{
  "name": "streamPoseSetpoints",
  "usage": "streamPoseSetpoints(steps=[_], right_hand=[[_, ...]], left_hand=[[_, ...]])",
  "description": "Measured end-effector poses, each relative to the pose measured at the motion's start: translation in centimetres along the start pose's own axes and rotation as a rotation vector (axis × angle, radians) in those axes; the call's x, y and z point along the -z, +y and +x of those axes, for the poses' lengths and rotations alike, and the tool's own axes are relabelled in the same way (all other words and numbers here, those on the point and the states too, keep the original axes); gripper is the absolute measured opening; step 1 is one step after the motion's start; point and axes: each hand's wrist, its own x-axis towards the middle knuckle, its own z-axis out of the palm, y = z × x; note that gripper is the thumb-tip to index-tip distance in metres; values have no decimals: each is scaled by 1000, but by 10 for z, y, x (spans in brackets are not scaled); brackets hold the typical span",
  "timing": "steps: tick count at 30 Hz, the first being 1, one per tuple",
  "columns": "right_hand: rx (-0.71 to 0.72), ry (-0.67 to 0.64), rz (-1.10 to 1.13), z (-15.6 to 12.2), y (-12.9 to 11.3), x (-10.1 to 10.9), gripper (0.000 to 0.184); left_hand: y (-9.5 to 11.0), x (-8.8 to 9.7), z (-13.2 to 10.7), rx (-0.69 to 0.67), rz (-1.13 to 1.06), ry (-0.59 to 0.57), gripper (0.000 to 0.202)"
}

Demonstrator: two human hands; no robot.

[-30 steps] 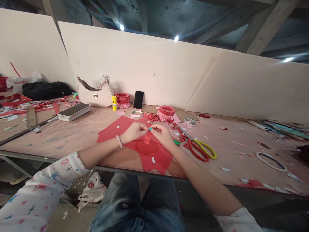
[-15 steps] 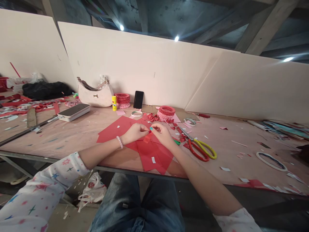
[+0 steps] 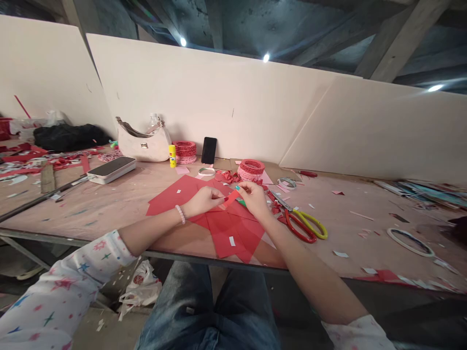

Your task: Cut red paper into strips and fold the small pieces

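A small strip of red paper [image 3: 231, 197] is stretched between my two hands, above larger red paper sheets [image 3: 182, 192] on the table. My left hand [image 3: 203, 200] pinches its left end between thumb and finger. At the upper right end, the fingertips of my right hand [image 3: 254, 198] are closed on the same strip. A small green thing [image 3: 241, 201] shows partly beneath my right hand. Just right of that hand lie scissors [image 3: 297, 221] with one red and one yellow handle, beside crumpled red paper pieces.
Behind my hands stand stacks of red and pink paper rings [image 3: 251, 170], a roll of tape [image 3: 206, 171] and a yellow glue stick [image 3: 172, 156]. A pale handbag [image 3: 144, 141], a phone [image 3: 209, 150] and a white box [image 3: 112, 170] sit farther back. White ring [image 3: 410, 243] at right.
My right hand has moved to the right, away from my left hand. The red strip now shows stretched between them. My left hand has hardly moved.
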Motion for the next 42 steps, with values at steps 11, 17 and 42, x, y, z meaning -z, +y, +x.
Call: streamPoseSetpoints(steps=[11,17,42], right_hand=[[-67,175,77,10,18,13,15],[-39,17,85,-2,7,-5,16],[227,-137,-254,-10,-4,-1,16]], left_hand=[[-17,10,1,-10,97,-35,32],[-10,5,3,-43,-53,33,27],[7,11,-5,-240,360,169,7]])
